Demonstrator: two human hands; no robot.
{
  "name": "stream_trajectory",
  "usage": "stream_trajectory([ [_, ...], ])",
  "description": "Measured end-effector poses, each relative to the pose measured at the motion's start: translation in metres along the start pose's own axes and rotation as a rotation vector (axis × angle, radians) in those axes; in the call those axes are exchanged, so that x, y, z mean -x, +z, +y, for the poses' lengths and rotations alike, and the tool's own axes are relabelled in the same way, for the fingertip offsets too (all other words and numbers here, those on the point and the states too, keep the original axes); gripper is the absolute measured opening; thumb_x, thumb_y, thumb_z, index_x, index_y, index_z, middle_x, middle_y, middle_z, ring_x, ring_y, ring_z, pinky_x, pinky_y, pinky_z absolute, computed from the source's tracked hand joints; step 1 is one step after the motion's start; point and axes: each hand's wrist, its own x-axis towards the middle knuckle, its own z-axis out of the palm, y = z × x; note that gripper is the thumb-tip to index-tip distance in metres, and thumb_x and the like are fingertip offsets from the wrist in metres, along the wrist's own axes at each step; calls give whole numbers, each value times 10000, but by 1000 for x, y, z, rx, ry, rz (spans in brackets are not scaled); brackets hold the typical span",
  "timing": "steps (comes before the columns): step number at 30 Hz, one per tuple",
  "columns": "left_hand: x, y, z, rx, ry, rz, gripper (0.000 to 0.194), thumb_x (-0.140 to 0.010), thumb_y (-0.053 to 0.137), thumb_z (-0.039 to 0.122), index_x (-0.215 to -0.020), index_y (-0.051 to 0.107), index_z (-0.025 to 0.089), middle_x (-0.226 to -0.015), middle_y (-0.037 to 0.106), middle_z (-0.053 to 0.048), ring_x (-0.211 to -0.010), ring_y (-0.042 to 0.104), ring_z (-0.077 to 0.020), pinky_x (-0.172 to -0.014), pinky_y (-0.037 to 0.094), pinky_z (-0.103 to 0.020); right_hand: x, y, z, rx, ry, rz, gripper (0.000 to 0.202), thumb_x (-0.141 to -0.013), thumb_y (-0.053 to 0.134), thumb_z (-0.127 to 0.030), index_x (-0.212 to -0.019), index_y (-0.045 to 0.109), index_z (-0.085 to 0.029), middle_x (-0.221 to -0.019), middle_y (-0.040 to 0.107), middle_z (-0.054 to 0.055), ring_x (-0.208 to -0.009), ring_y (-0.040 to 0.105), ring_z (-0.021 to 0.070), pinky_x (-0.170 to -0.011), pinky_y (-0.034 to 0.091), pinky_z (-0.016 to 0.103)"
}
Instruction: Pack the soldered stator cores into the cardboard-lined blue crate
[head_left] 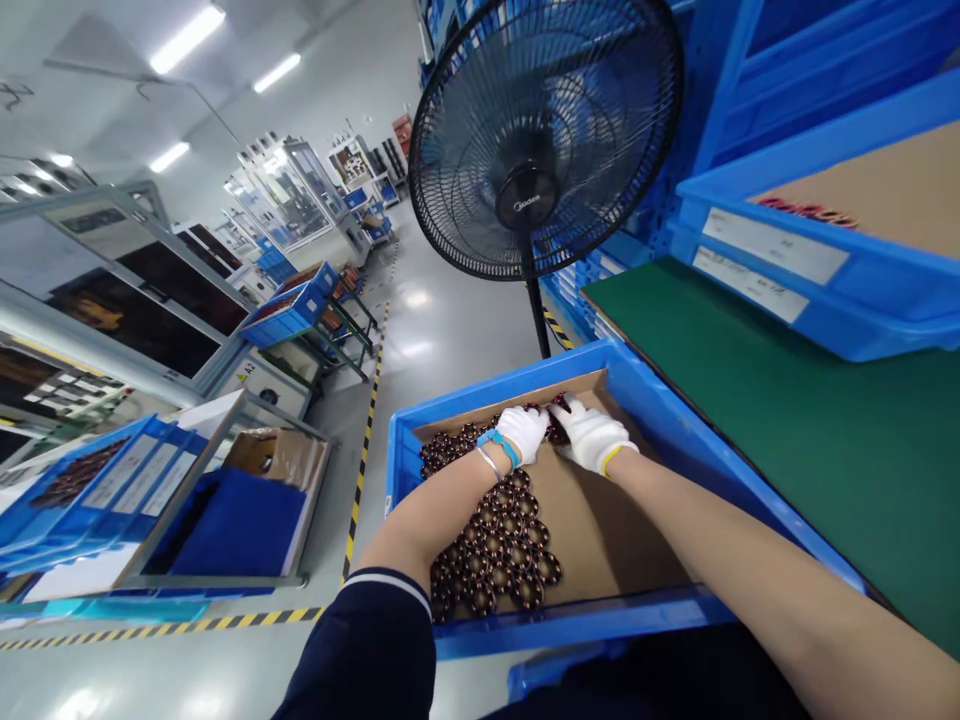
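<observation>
A blue plastic bin [495, 385] in front of me is lined with brown cardboard [592, 530]. Copper-brown ring-shaped parts [502, 540], dark in their gaps, lie packed side by side over its left portion. My left hand [523, 432], in a white glove, reaches over them to the far row, its fingers curled down against rings there. Close by on the right, my gloved right hand [592, 435] has thumb and fingers bent around dark rings [557, 428] at the end of that row. The fingertips of both hands are partly hidden.
A black standing fan [529, 195] rises beyond the bin. To the right, another blue bin [780, 270] sits over a green worktop [750, 400]. At left stand a cart with stacked blue bins [112, 490] and machines. Yellow-black tape [364, 450] marks the floor.
</observation>
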Motion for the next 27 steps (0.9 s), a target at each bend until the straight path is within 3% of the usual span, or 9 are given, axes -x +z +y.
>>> stream_trajectory([
  [8, -5, -8, 3, -32, -18, -34, 444, -904, 695, 305, -1296, 559, 147, -1216, 624, -115, -1084, 632, -256, -912, 563, -453, -8, -7, 6, -32, -74, -18, 627, -792, 647, -359, -1377, 526, -165, -1481, 375, 197, -1198, 553, 316, -979, 462, 401],
  [16, -19, -25, 22, 44, 82, -39, 476, -914, 674, 341, -1328, 533, 153, -1222, 641, -118, -1055, 658, -244, -912, 567, -439, 11, -13, 16, -118, 74, -48, 578, -812, 624, -331, -1351, 541, -140, -1297, 477, 224, -1126, 603, 315, -924, 484, 403],
  [22, -9, -27, 4, 42, 97, -61, 754, -697, 842, 406, -1353, 512, 234, -1299, 620, -107, -1136, 649, -307, -952, 555, -382, 10, -11, 18, -164, 94, -59, 678, -740, 695, -319, -1377, 525, -160, -1342, 436, 223, -1213, 540, 355, -971, 471, 436],
  [25, 0, -24, -6, -8, 59, -71, 796, -723, 827, 395, -1402, 468, 186, -1321, 598, -140, -1161, 627, -319, -989, 532, -434, 10, -11, 19, -184, 85, -57, 742, -693, 743, -327, -1384, 523, -168, -1370, 408, 224, -1255, 496, 375, -983, 465, 457],
  [27, 2, -21, -7, -33, 31, -85, 704, -812, 765, 393, -1406, 466, 161, -1301, 603, -146, -1144, 626, -303, -983, 527, -478, 11, -11, 19, -193, 88, -57, 746, -692, 748, -335, -1384, 523, -168, -1383, 396, 224, -1253, 492, 375, -976, 470, 461],
])
